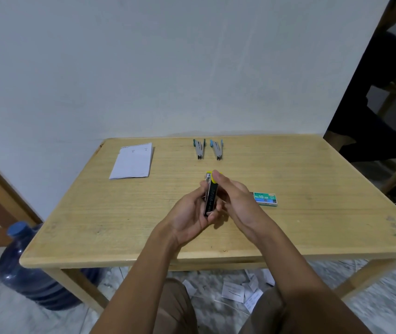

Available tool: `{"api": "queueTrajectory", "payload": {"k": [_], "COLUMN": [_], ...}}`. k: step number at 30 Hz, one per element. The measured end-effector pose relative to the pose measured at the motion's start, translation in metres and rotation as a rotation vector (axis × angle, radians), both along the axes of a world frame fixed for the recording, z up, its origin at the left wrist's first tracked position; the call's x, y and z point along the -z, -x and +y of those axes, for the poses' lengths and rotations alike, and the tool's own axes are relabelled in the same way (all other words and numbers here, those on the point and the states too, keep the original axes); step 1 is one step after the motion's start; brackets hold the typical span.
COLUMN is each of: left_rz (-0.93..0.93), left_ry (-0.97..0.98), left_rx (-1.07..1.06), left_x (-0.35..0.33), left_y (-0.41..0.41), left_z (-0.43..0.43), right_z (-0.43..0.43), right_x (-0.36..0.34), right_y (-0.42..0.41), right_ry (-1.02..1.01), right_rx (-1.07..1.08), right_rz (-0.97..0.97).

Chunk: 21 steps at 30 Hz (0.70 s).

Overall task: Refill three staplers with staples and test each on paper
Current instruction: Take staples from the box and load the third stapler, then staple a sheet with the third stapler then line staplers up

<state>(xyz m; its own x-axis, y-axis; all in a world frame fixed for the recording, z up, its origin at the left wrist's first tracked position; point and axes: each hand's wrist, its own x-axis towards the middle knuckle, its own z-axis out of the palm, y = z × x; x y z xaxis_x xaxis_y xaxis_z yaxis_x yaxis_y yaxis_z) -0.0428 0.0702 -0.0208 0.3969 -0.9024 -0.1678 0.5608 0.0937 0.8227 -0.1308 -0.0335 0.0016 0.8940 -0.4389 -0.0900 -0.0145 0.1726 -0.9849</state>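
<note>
2 hands share the black-and-yellow stapler (pixel 210 196), which is held over the middle of the wooden table (pixel 95 213). The left hand (pixel 192 213) wraps around its body, and the right hand (pixel 235 196) grips the yellow end, thumb on top. The largest risk, I judge, is a sprung part snapping back on a fingertip if that grip slips. A smaller one is the stapler twisting out of the left palm and dropping. Whether it holds staples I cannot tell.

A pale wall (pixel 192 68) backs the table. A blue water jug (pixel 30 268) stands on the floor by the table's near left leg, and paper scraps (pixel 240 290) litter the floor underneath. On top, folded white paper (pixel 132 161) lies far left. The green staple box (pixel 265 198) sits just beside the right hand. The teal-tipped stapler (pixel 200 149) and the blue-tipped stapler (pixel 217 149) lie side by side near the far edge.
</note>
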Motion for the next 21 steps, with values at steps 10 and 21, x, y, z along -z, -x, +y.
{"api": "queueTrajectory", "payload": {"k": [10,21], "left_rz": [0.024,0.051], "left_ry": [0.022,0.023], "left_rx": [0.017,0.003], "left_x": [-0.001,-0.003], "left_y": [0.0,0.003], "left_z": [-0.001,-0.002], "right_z": [0.005,0.01], "right_x": [0.001,0.004], "right_y": [-0.006,-0.009], "right_ry": [-0.189,-0.127], "right_rx": [0.106,0.164], "right_rz": [-0.018,-0.017]}}
